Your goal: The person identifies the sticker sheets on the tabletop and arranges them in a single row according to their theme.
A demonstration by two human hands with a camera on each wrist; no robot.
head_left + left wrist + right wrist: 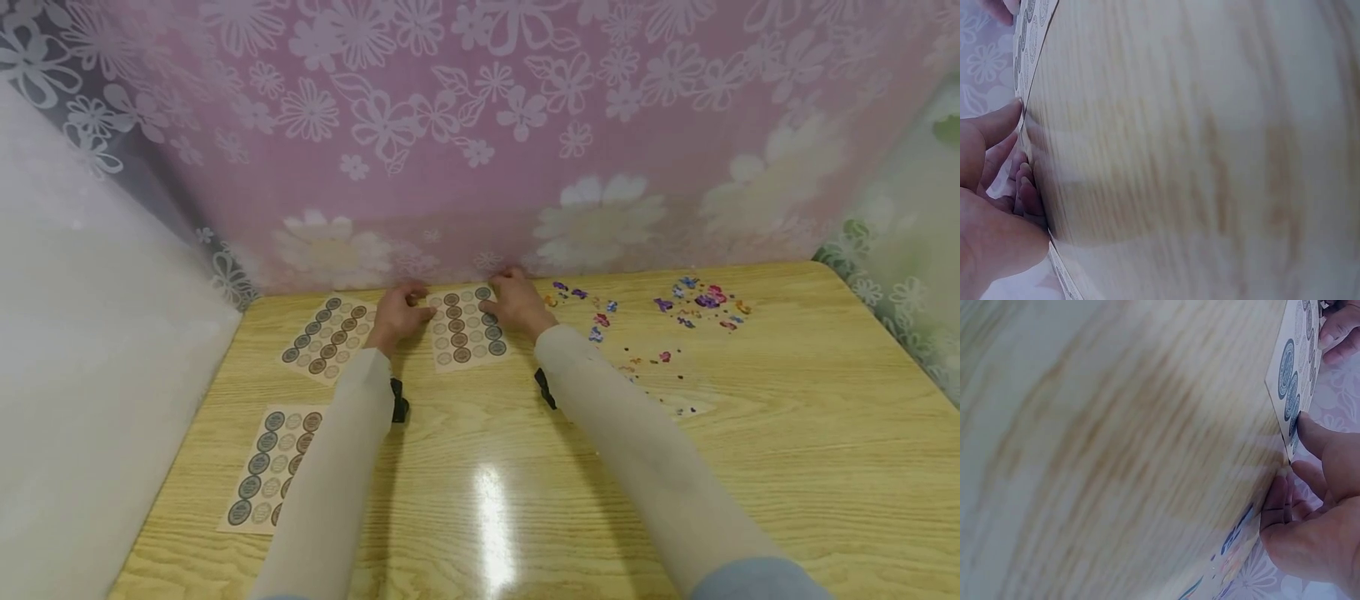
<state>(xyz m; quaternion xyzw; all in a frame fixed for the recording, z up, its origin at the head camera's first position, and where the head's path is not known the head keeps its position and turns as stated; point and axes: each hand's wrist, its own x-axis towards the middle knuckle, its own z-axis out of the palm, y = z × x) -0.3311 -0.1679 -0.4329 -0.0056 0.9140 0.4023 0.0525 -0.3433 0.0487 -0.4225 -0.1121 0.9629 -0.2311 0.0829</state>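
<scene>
A pale sheet of round stickers (471,333), with brown, grey-blue and cream columns, lies at the table's far edge between both hands. My left hand (399,315) is at its left edge, thumb tip touching the paper and the other fingers curled. On the upper right edge, my right hand (519,304) pinches the sheet, thumb on top over the stickers. In the right wrist view the right thumb (1317,434) rests on the grey-blue circles, with the index finger at the edge. The left wrist view shows the left thumb (1000,124) meeting the sheet's border.
Two similar sticker sheets lie left, one at the back (330,337) and one nearer (262,467), partly behind the left forearm. Colourful flower-like stickers (705,302) lie at the back right, and a clear sheet (686,383) sits by the right forearm. A floral curtain (465,192) borders the table (825,417).
</scene>
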